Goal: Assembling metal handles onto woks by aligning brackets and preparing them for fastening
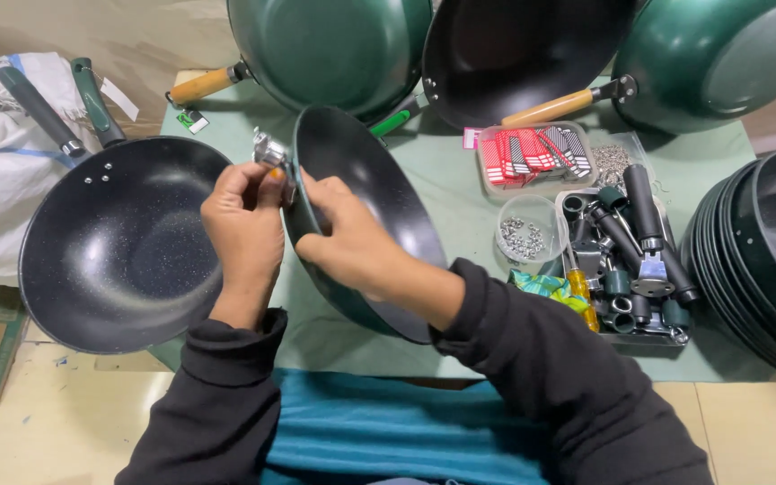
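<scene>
left hand (242,224): curled shut at the rim of the tilted pan, fingertips pinching a small metal bracket (270,149) against the pan's edge
right hand (348,235): closed around the rim of the same pan just beside the left hand, thumb on the dark inside, fingers on the green outside
tilted pan (379,202): green outside, black inside, held on edge above the middle of the table, leaning away to the right (no handle shows on it)
table (316,337): covered in a pale green cloth
finished pan (119,247): black speckled inside, lying flat over the left edge of the table, two dark handles pointing to the far left
leaning pans (334,49): three along the far edge, two showing green backs and one its black inside, with wooden handles
stacked pans (765,260): a nested pile at the right edge, without handles
tray of handles (635,260): near the right side, full of dark green and black handles and metal fittings
red tags (532,154): in a clear box just behind the tray
round tub (527,233): clear, holding small silver screws, between the tilted pan and the tray
screwdriver (578,287): yellow handle, just in front of the tub
white sack (2,153): beyond the left edge
blue cloth (352,422): across the person's lap, below the near edge
</scene>
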